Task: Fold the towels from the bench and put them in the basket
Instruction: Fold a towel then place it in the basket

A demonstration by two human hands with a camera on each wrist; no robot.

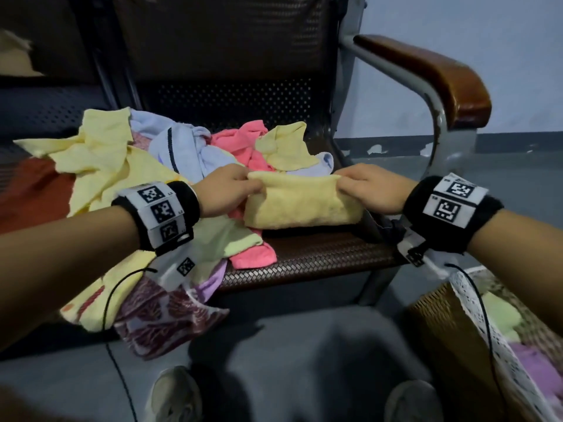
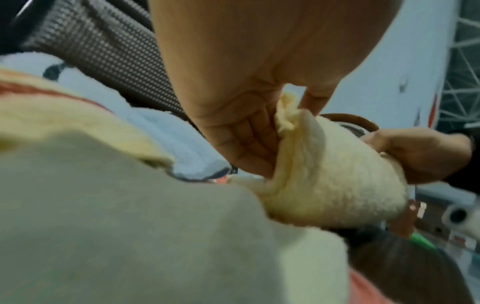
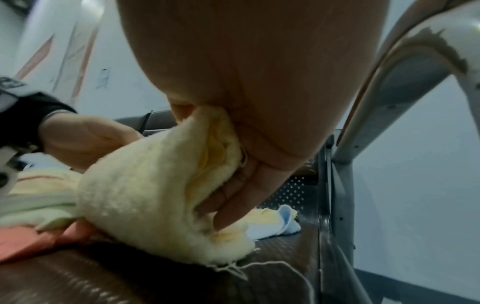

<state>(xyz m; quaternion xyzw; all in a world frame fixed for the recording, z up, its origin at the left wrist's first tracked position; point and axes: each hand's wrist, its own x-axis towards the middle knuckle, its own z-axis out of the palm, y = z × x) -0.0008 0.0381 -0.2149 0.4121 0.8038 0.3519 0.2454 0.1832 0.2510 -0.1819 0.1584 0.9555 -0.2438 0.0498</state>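
Note:
A folded yellow towel (image 1: pixel 300 205) hangs between my two hands just above the brown woven bench seat (image 1: pixel 320 257). My left hand (image 1: pixel 231 190) pinches its left top corner, and my right hand (image 1: pixel 368 190) pinches the right top corner. The left wrist view shows the towel (image 2: pixel 324 174) gripped by my left fingers (image 2: pixel 249 142), with the right hand (image 2: pixel 420 154) at the far end. The right wrist view shows the towel (image 3: pixel 155 195), my right fingers (image 3: pixel 233 197) curled into its layers, and its lower edge touching the seat. The wicker basket (image 1: pixel 451 330) stands on the floor at lower right.
A heap of unfolded towels, yellow (image 1: pixel 100 159), pale blue (image 1: pixel 179 141) and pink (image 1: pixel 243 144), covers the left and back of the seat. A patterned cloth (image 1: pixel 161 318) hangs over the front edge. The armrest (image 1: pixel 432 77) rises at right. The basket holds green and purple towels (image 1: pixel 502 318).

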